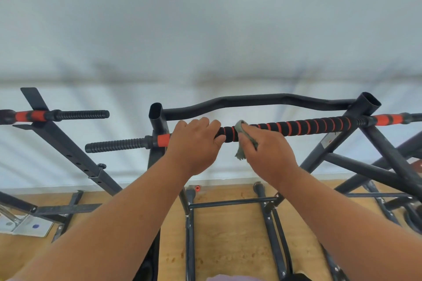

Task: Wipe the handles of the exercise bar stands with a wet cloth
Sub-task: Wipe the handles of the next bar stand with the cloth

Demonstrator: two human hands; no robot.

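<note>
Left hand grips the padded bar near its left end, fingers curled over the top — right hand just beside it presses a grey-green cloth around the black-and-orange handle, which lies across the black stand.

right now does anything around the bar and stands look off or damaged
Nothing stands out. The padded bar lies across the stand, the left hand grips it, and the right hand presses the cloth to it. No visible damage.
</note>
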